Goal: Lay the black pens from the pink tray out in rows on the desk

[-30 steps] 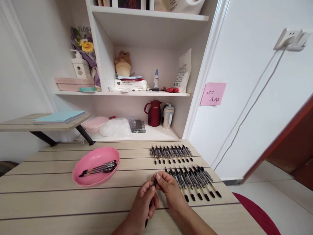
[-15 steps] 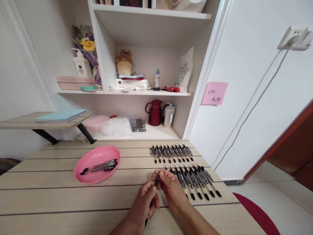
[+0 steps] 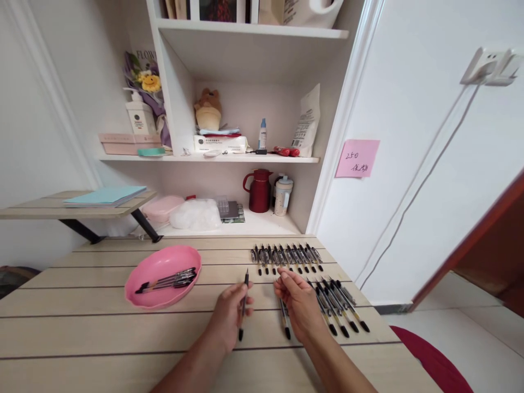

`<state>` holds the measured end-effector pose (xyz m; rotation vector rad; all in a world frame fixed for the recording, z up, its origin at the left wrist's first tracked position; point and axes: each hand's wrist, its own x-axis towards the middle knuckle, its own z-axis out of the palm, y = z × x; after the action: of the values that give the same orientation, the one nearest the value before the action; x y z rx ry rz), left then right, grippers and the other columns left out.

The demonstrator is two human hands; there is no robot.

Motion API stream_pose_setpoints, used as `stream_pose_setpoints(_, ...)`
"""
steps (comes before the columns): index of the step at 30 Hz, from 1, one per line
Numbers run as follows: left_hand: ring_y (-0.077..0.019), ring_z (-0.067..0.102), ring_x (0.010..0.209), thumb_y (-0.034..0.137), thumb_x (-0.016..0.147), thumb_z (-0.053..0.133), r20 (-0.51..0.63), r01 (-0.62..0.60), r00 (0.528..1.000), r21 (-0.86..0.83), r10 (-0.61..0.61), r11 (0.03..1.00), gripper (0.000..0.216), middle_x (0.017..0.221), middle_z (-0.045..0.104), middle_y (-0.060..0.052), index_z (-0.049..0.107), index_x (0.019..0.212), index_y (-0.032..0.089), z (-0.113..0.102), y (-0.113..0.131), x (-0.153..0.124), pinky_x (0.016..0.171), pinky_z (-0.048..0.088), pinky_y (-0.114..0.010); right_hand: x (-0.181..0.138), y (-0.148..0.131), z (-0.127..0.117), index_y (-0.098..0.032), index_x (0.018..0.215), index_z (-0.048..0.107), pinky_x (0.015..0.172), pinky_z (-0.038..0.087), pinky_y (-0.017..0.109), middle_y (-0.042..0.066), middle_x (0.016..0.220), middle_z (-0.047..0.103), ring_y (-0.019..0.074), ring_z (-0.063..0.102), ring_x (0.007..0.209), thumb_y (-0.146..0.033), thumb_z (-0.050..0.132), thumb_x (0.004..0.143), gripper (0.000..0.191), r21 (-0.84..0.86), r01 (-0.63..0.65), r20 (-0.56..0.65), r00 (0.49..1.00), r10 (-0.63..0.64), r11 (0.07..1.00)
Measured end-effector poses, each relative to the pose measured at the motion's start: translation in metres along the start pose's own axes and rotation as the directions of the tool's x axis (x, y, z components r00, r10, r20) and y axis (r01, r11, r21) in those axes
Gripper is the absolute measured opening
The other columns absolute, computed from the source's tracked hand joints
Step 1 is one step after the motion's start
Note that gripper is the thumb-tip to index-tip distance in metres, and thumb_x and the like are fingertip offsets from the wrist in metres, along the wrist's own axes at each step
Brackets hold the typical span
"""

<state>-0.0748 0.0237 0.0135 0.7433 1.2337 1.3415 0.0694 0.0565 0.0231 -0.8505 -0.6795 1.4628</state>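
My left hand point(image 3: 229, 316) is closed around a thin black pen point(image 3: 244, 303), held nearly upright above the wooden table point(image 3: 102, 338). My right hand point(image 3: 301, 303) reaches forward over the near row of black pens point(image 3: 339, 308). Its fingertips are pressed together at the near edge of the far row of short black pieces point(image 3: 286, 255); what they pinch is too small to make out. The leftmost pen of the near row point(image 3: 284, 322) sticks out from under that hand.
A pink dish point(image 3: 143, 273) with a few pens in it lies on the table to the left. Behind stand white shelves with a red jug point(image 3: 258, 190), a cup, bottles and boxes. A side table point(image 3: 49, 206) is at the left, a white wall with a pink note point(image 3: 357, 158) at the right.
My hands, joined on one pen before, have come apart. The left keeps the pen and has moved slightly left; the right has gone forward to the far row.
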Motion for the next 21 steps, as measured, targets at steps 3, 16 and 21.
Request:
stream_pose_setpoints(3, -0.0089, 0.053, 0.049, 0.039, 0.065, 0.061, -0.076, -0.035, 0.996, 0.219, 0.053, 0.975, 0.033, 0.058, 0.057, 0.000, 0.062, 0.083, 0.011, 0.000, 0.016, 0.036, 0.043, 0.037, -0.019, 0.002, 0.001, 0.000, -0.014, 0.083, 0.062, 0.051, 0.041, 0.019, -0.002, 0.057, 0.058, 0.0088, 0.052, 0.054, -0.034, 0.070, 0.057, 0.034, -0.047, 0.026, 0.024, 0.999, -0.025, 0.999)
stream_pose_setpoints(16, -0.0187, 0.054, 0.093, 0.029, 0.080, 0.050, -0.156, 0.056, 0.983, 0.751, 0.095, 0.658, 0.031, 0.108, 0.053, -0.007, 0.050, 0.108, 0.016, 0.021, 0.030, 0.162, 0.076, 0.046, -0.036, -0.003, 0.015, 0.004, -0.015, 0.066, 0.055, 0.045, 0.034, 0.019, -0.003, 0.052, 0.052, 0.0086, 0.048, 0.048, -0.041, 0.068, 0.057, 0.031, -0.253, 0.015, 0.138, 0.990, 0.021, 0.967)
stream_pose_setpoints(21, -0.0184, 0.054, 0.093, 0.029, 0.080, 0.050, -0.132, 0.060, 0.986, 0.851, 0.102, 0.522, 0.031, 0.108, 0.054, -0.007, 0.051, 0.108, 0.016, 0.025, 0.028, 0.174, 0.076, 0.046, -0.036, -0.003, 0.016, 0.004, -0.016, 0.064, 0.053, 0.046, 0.034, 0.019, -0.004, 0.053, 0.051, 0.0084, 0.049, 0.047, -0.041, 0.068, 0.056, 0.031, -0.264, 0.008, 0.151, 0.988, 0.033, 0.965)
